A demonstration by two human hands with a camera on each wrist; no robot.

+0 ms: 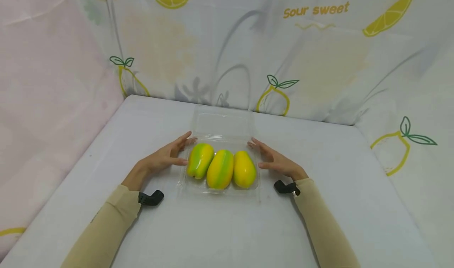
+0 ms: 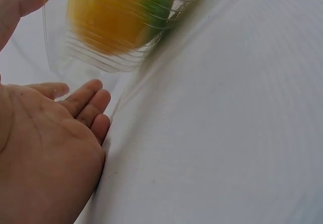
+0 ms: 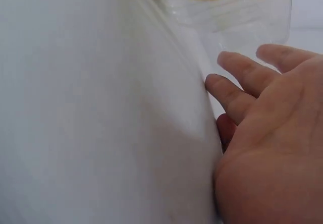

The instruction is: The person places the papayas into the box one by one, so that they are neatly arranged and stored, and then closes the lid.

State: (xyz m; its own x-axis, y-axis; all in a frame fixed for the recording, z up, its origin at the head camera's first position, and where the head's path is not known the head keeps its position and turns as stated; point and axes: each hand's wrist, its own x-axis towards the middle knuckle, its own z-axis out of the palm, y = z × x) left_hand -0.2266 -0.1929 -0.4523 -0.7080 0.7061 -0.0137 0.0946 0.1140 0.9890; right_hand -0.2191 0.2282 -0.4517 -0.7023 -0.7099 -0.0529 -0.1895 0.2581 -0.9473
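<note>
A clear plastic clamshell box (image 1: 198,185) sits mid-table with its lid (image 1: 223,122) folded back flat behind it. Three glossy yellow-and-green fruits, like mangoes or papayas, lie side by side inside: left fruit (image 1: 200,160), middle fruit (image 1: 220,169), right fruit (image 1: 244,169). My left hand (image 1: 166,155) is at the box's left side, fingers relaxed and thumb spread near its wall. On the opposite side is my right hand (image 1: 276,159), palm toward the box. Both wrist views show empty palms beside the ribbed box wall (image 2: 108,65); whether any fingertip touches it, I cannot tell.
A white-covered table (image 1: 230,228) lies under everything. Behind it hangs a lemon-printed cloth (image 1: 220,43), with more cloth at the left and right sides. Dark wrist mounts, left (image 1: 151,198) and right (image 1: 285,187), sit at the beige sleeve cuffs.
</note>
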